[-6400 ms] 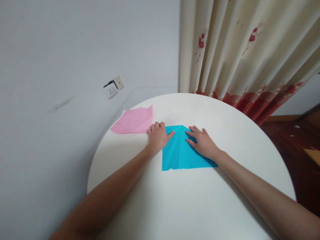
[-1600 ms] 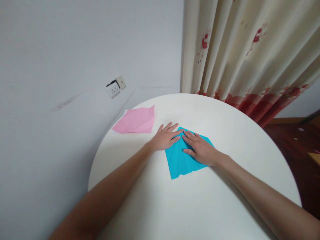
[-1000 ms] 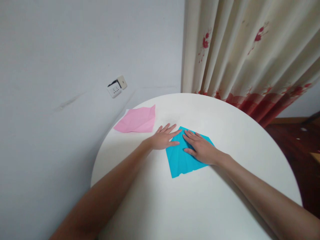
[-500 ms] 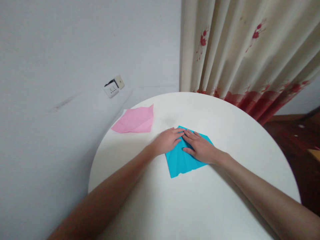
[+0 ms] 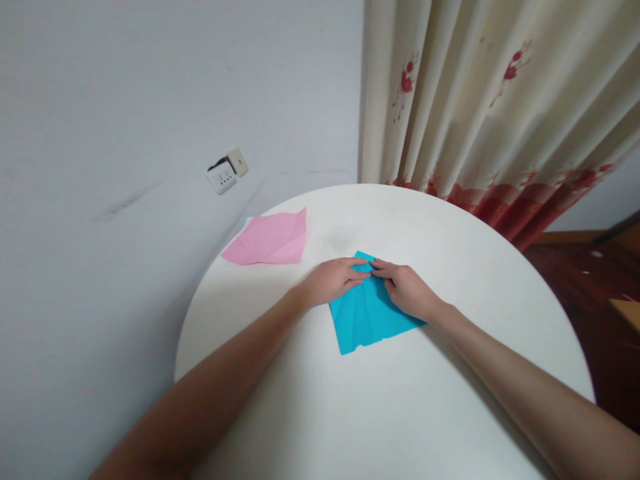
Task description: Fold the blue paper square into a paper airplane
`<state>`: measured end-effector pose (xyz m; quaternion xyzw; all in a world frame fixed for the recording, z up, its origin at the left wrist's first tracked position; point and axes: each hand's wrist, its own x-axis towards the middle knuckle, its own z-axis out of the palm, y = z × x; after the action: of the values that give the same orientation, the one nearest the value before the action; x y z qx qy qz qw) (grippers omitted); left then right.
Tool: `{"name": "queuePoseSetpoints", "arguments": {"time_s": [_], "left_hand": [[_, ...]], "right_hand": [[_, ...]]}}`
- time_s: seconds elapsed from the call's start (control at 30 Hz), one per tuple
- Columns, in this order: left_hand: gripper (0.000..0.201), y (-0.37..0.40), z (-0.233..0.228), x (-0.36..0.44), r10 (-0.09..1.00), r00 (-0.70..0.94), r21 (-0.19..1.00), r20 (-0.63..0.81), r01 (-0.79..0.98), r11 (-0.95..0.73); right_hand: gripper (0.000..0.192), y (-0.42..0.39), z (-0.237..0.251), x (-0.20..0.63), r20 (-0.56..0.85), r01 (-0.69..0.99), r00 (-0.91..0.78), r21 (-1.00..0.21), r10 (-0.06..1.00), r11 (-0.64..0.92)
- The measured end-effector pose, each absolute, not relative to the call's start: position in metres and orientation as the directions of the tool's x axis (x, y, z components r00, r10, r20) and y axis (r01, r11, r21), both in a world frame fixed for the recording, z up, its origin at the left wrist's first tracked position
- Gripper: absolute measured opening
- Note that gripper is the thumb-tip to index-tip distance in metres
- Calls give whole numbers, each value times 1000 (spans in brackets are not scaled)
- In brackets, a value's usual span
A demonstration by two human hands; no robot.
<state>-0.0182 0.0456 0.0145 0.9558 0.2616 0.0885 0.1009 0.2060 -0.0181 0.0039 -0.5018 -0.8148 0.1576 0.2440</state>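
A sheet of creased blue paper [image 5: 367, 317] lies on the white round table [image 5: 320, 407], its near edge slightly ragged. My left hand [image 5: 334, 279] rests flat across the paper's upper left, fingers stretched out to the right and somewhat apart. Over the upper right side of the sheet is my right hand [image 5: 406, 288], its fingers bent and drawn together, closed on the paper's edge. The fingertips of both hands nearly meet close to the top corner. My right hand hides the sheet's upper right edge.
A wrinkled pink paper sheet [image 5: 273, 238] lies at the table's far left edge, a bit of white showing beneath it. The wall carries a socket [image 5: 221, 178]. A cream curtain with red flowers [image 5: 465, 100] hangs behind the table.
My right hand has gone from lying flat with spread fingers to a closed, bent shape. The blue paper's upper right part no longer shows beyond it. My left hand has barely moved.
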Motion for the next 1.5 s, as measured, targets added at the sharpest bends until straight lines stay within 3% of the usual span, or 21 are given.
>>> {"name": "queuePoseSetpoints", "arguments": {"time_s": [0.2,0.5,0.67,0.77,1.03,1.33,1.5], "left_hand": [[34,40,20,-16,532,843,202,81,509,-837],[33,40,22,-17,471,877,184,93,450,-874],[51,44,17,-16,403,905,141,134,385,-912],[51,46,16,-15,394,907,132,150,377,-917],[51,42,23,-16,395,917,120,47,387,-914],[51,41,19,-17,494,865,252,85,461,-851],[47,50,10,-20,509,849,350,145,437,-829]], "right_hand": [[52,-19,7,210,280,715,-389,-509,878,479],[46,-18,6,213,222,728,-372,-533,901,432],[47,-17,5,215,211,726,-377,-538,902,429],[48,-16,6,217,214,711,-387,-550,897,438],[52,-18,11,218,211,685,-415,-567,885,457],[48,-20,13,213,228,717,-361,-552,904,425],[45,-24,15,212,211,757,-427,-449,879,475]]}}
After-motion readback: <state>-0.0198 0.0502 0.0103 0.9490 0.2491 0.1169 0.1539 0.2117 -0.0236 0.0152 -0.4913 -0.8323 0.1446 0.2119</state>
